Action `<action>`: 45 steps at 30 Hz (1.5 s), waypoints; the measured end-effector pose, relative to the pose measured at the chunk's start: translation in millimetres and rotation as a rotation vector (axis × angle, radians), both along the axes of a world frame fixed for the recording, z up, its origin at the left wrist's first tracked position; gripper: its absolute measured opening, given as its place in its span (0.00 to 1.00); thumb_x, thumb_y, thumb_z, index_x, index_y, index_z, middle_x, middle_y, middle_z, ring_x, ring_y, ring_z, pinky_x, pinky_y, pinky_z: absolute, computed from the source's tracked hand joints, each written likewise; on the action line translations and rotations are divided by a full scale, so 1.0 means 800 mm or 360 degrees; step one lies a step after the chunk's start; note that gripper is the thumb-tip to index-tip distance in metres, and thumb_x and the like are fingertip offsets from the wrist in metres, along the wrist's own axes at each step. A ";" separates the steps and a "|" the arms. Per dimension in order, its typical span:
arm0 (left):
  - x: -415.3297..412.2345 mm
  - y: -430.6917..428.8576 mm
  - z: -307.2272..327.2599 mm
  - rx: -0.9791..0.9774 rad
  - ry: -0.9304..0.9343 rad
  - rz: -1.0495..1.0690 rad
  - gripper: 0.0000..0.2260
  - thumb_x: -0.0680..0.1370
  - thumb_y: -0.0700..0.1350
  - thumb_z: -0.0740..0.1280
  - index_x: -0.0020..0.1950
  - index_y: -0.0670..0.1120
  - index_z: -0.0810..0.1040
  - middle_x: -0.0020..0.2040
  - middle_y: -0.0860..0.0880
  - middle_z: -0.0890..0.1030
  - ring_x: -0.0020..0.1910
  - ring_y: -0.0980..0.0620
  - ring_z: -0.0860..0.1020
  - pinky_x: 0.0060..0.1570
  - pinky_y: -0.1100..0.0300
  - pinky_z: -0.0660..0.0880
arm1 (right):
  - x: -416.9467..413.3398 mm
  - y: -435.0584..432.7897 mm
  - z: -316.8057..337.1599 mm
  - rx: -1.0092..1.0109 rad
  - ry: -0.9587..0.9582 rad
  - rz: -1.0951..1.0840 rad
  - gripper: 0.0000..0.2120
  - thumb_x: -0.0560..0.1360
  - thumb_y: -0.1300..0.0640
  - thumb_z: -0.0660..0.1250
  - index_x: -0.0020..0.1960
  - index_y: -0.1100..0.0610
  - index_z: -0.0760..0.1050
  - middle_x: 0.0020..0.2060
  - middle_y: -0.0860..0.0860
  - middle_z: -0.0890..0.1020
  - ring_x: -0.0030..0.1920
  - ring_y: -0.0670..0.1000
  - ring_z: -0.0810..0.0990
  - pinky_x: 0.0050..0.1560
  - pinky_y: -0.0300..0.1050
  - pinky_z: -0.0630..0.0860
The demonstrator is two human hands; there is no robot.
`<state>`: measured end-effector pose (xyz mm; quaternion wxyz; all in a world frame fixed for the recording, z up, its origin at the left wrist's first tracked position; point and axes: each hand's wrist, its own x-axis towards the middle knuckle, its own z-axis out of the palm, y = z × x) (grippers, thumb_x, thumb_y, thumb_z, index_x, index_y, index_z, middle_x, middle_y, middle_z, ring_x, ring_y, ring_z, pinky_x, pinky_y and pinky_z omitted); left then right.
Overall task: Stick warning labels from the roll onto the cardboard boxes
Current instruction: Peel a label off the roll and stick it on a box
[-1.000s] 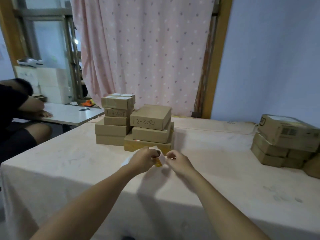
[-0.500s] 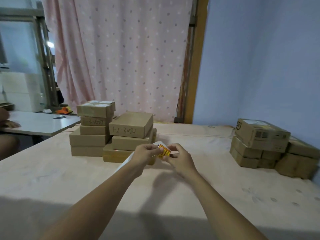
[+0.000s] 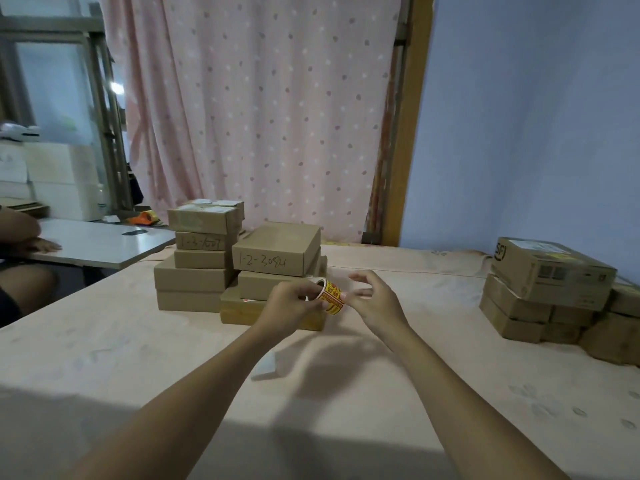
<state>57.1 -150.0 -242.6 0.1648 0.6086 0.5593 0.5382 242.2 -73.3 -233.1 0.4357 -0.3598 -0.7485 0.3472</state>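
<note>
While the left hand [image 3: 291, 306] grips the label roll [image 3: 331, 296] above the bench [image 3: 138, 358], the right hand [image 3: 375, 303] hovers just beside it, fingers loosely spread, thumb touching the yellow labels. Closed cardboard boxes [image 3: 277, 251] stand stacked directly behind; a second stack [image 3: 550, 271] sits near the bench's right edge.

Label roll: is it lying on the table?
No, the left hand holds the label roll up off the table, in front of the cardboard boxes.

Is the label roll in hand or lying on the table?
In hand: the left hand grips the label roll, held above the table.
</note>
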 end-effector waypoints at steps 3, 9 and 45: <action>-0.005 -0.004 -0.001 0.0027 0.0017 0.0033 0.07 0.74 0.40 0.76 0.49 0.51 0.88 0.40 0.54 0.85 0.37 0.59 0.75 0.42 0.56 0.75 | -0.019 -0.005 0.000 0.0324 -0.0223 0.0034 0.11 0.77 0.52 0.73 0.58 0.47 0.80 0.59 0.44 0.79 0.60 0.47 0.77 0.60 0.46 0.75; -0.013 -0.004 0.001 0.0086 0.0095 0.0123 0.07 0.75 0.43 0.75 0.52 0.51 0.88 0.41 0.55 0.85 0.39 0.57 0.78 0.42 0.56 0.77 | -0.041 -0.022 0.007 0.0426 -0.0366 0.0006 0.12 0.76 0.47 0.74 0.57 0.47 0.79 0.52 0.43 0.80 0.56 0.46 0.76 0.55 0.44 0.76; -0.009 -0.011 -0.036 -0.0283 0.0738 0.0276 0.05 0.75 0.44 0.70 0.46 0.44 0.84 0.43 0.47 0.84 0.43 0.48 0.80 0.45 0.47 0.78 | 0.014 0.017 -0.016 0.0402 -0.0570 -0.0330 0.06 0.75 0.52 0.73 0.39 0.44 0.80 0.40 0.43 0.80 0.44 0.48 0.78 0.43 0.46 0.76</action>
